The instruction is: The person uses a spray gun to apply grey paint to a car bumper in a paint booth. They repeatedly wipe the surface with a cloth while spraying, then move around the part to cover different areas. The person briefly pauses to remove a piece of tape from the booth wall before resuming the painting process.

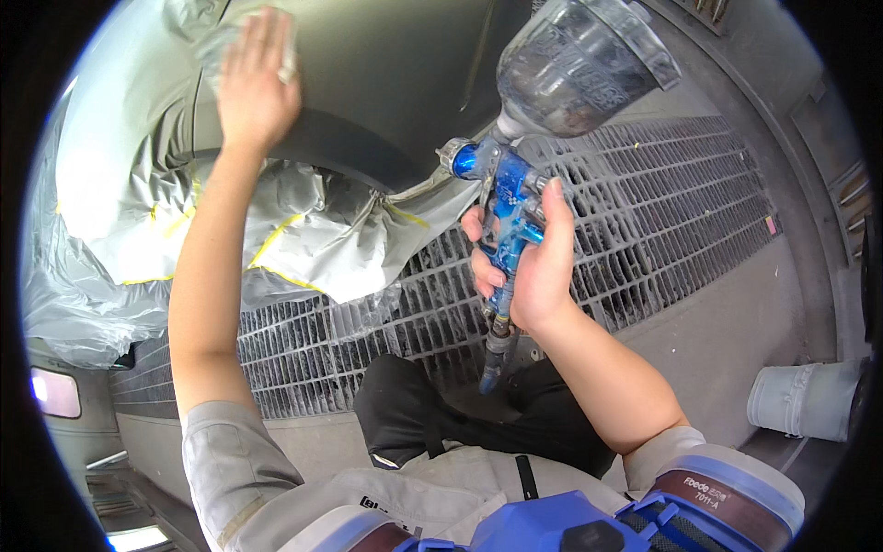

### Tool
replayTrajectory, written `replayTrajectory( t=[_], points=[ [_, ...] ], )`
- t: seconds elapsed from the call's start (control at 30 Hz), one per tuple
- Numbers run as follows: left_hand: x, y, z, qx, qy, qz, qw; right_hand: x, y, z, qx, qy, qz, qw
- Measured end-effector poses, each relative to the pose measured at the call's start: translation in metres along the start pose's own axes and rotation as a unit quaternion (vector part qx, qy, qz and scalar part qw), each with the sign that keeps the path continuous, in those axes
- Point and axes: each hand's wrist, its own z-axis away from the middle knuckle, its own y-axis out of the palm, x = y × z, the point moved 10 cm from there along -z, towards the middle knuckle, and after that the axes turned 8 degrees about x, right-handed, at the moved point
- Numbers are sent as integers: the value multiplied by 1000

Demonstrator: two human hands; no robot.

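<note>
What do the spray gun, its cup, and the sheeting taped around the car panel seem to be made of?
The spray gun in the right hand looks like metal with a glossy blue finish, judging by its bright highlights. Its cup seems to be clear, slightly cloudy plastic, since the floor shows through it. The sheeting looks like thin, crinkled plastic film, greyish and translucent, edged with yellow tape.

The left hand is raised on an outstretched bare forearm, its fingers flat and close together. The right hand sits lower, its fingers curled shut, thumb on top.
</note>
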Motion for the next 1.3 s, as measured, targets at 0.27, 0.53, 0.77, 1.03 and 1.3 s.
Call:
replayTrajectory(
  t=[0.27,0.53,0.77,1.03,1.3],
  points=[
    [-106,59,-1,70,-5,67,995,11,17,5,54,-45,24,997],
    [-164,95,55,338,140,54,929,7,12,10,44,-31,10,999],
    [38,-3,-35,13,-143,-45,989,4,17,6,43,-32,29,998],
    [-163,91,23,190,120,180,958,2,31,9,57,-28,0,998],
    [-232,17,236,386,-256,791,398,-1,43,12,95,-2,-28,995]
  ],
)
